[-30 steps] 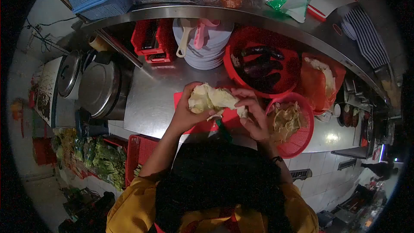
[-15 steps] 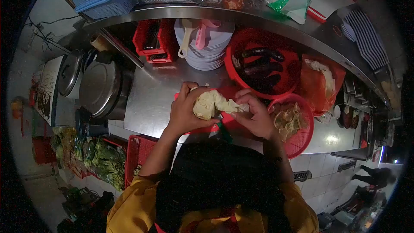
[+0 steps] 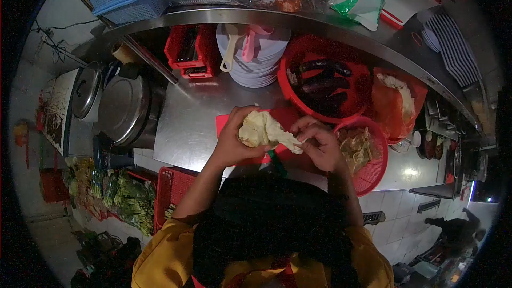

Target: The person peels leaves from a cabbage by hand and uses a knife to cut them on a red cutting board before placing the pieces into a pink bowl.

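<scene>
Cabbage in both hands, over the red board

Count: one pale cabbage head (image 3: 260,128), one red cutting board (image 3: 225,122), two round red baskets, two lidded steel pots, one stack of white plates (image 3: 256,72), one orange bag (image 3: 397,104).

Left hand (image 3: 232,141) cups the cabbage from below and the side, fingers curled about it. Right hand (image 3: 321,146) pinches a loose leaf that trails from the head's right end. The head is held up just above the board, which lies at the middle of the steel counter's (image 3: 184,128) near edge.

Big basket (image 3: 298,53) stands at the back edge and carries dark aubergines (three or four, hard to count). Small basket (image 3: 376,173), just beside the right hand at the near edge, holds torn pale leaves. Pots (image 3: 125,109) stand at the counter's left end.

Against a second ago: the head looked broader then, with right fingers laid over its end; now the leaf hangs lower. The head's place over the board is much the same.
</scene>
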Demonstrator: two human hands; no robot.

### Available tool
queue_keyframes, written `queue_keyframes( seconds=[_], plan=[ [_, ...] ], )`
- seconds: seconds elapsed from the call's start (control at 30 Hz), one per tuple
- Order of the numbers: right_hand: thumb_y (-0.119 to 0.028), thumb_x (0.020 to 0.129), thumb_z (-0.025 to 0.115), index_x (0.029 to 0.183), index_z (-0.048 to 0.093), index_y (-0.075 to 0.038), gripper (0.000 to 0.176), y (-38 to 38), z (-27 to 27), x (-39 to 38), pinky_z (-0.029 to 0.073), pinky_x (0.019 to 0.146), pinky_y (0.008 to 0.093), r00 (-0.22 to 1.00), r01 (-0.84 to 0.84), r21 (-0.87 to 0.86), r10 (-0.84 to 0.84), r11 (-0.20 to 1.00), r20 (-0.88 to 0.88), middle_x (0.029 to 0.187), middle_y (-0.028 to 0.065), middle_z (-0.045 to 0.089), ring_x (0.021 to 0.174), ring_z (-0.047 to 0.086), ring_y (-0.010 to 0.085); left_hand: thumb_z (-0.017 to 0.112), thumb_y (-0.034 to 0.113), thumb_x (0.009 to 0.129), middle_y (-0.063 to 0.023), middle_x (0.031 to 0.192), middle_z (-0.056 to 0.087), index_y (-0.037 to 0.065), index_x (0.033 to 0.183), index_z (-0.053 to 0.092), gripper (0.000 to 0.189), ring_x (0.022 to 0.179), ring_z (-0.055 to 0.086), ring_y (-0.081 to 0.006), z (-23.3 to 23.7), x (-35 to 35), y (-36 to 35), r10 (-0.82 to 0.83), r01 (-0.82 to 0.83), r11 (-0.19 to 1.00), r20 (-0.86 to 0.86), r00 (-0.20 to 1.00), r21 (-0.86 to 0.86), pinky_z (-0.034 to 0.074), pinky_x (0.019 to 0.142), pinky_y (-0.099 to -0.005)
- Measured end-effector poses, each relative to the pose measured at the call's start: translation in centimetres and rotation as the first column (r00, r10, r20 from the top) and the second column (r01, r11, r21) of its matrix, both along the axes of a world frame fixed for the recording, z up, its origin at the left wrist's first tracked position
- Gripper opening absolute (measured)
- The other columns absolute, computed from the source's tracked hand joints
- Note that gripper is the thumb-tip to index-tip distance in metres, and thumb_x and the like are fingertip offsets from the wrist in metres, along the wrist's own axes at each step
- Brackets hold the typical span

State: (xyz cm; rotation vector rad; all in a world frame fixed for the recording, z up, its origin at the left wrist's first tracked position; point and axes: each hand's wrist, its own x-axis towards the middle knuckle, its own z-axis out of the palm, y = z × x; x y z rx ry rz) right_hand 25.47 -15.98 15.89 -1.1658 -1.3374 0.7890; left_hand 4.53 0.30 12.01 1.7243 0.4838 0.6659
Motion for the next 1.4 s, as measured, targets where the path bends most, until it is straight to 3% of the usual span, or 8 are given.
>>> queue_keyframes(
  seconds=[0.4,0.57,0.77,0.87,1.13,1.23,1.3,1.4],
  plan=[
    [0.007,0.081,0.067,0.094,0.066,-0.005,0.018,-1.2,4.6,-0.4,0.049,0.093,0.0384,0.815,-0.078,0.174,-0.038,0.982,0.578,0.106,0.0068,0.067,0.102,0.065,0.0263,0.080,0.008,0.083,-0.0104,0.133,0.052,0.008,0.144,0.040,0.072,0.123,0.054,-0.0206,1.5,-0.1,-0.3,0.003,0.073,0.854,0.145,0.989,-0.514,0.048,0.103,-0.0353],
    [0.003,0.086,0.069,0.101,0.063,-0.008,0.020,-1.9,2.1,-0.6,0.051,0.090,0.0335,0.972,0.133,0.087,-0.147,0.987,0.184,0.110,0.0085,0.066,0.101,0.065,0.0207,0.076,0.010,0.087,-0.0122,0.134,0.054,0.011,0.145,0.038,0.069,0.123,0.056,-0.0226,-0.2,-0.9,1.8,0.039,0.048,0.784,0.126,0.991,-0.618,0.053,0.097,-0.0372],
    [-0.003,0.096,0.065,0.110,0.052,-0.003,0.020,-0.6,-2.1,0.2,0.050,0.088,0.0315,0.881,0.268,-0.236,-0.337,0.934,-0.333,0.107,0.0045,0.062,0.098,0.060,0.0130,0.079,0.019,0.083,-0.0149,0.121,0.062,0.010,0.138,0.045,0.065,0.104,0.068,-0.0286,-4.6,-3.2,3.9,0.118,-0.182,0.888,-0.173,0.978,-0.422,0.057,0.088,-0.0405],
    [-0.003,0.096,0.065,0.107,0.051,-0.004,0.018,0.3,-6.1,0.6,0.050,0.084,0.0292,0.841,0.156,-0.249,-0.261,0.956,-0.474,0.102,0.0033,0.061,0.095,0.059,0.0111,0.082,0.046,0.070,-0.0235,0.112,0.064,0.010,0.132,0.051,0.078,0.099,0.069,-0.0391,-7.3,-4.7,4.4,0.304,-0.180,0.951,-0.642,0.703,0.253,0.056,0.085,-0.0465],
    [0.003,0.092,0.064,0.122,0.046,-0.005,0.036,1.4,-8.1,-1.1,0.051,0.086,0.0295,0.700,0.085,-0.235,-0.226,0.968,-0.678,0.113,0.0071,0.059,0.103,0.059,0.0131,0.082,0.047,0.073,-0.0203,0.114,0.064,0.009,0.135,0.052,0.079,0.097,0.067,-0.0371,-7.7,-3.6,1.9,0.741,0.046,0.561,-0.526,0.418,0.827,0.057,0.078,-0.0481],
    [0.006,0.091,0.065,0.130,0.042,-0.005,0.047,2.4,-8.8,-2.3,0.050,0.089,0.0290,0.745,0.120,-0.278,-0.272,0.953,-0.609,0.119,0.0073,0.057,0.106,0.058,0.0144,0.077,0.038,0.085,-0.0145,0.110,0.066,0.006,0.130,0.055,0.060,0.094,0.066,-0.0243,-3.5,-1.7,2.3,0.640,-0.047,0.351,-0.203,0.741,0.935,0.055,0.076,-0.0411],
    [0.008,0.090,0.065,0.134,0.040,-0.005,0.052,3.4,-10.2,-2.6,0.049,0.091,0.0282,0.753,0.112,-0.250,-0.246,0.962,-0.610,0.121,0.0068,0.055,0.109,0.057,0.0149,0.072,0.026,0.093,-0.0065,0.100,0.065,0.005,0.122,0.061,0.038,0.092,0.059,-0.0121,-3.4,-0.6,1.5,-0.002,-0.070,0.947,-0.224,0.975,-0.313,0.050,0.077,-0.0315],
    [0.005,0.090,0.066,0.135,0.043,-0.006,0.052,5.0,-13.9,-3.5,0.048,0.092,0.0299,0.853,0.204,-0.143,-0.247,0.968,-0.459,0.119,0.0073,0.056,0.107,0.057,0.0147,0.075,0.018,0.092,0.0012,0.091,0.061,0.005,0.114,0.064,0.028,0.082,0.054,-0.0055,-4.2,0.0,1.2,-0.174,0.050,0.876,-0.217,0.961,-0.479,0.044,0.070,-0.0238]
  ],
)
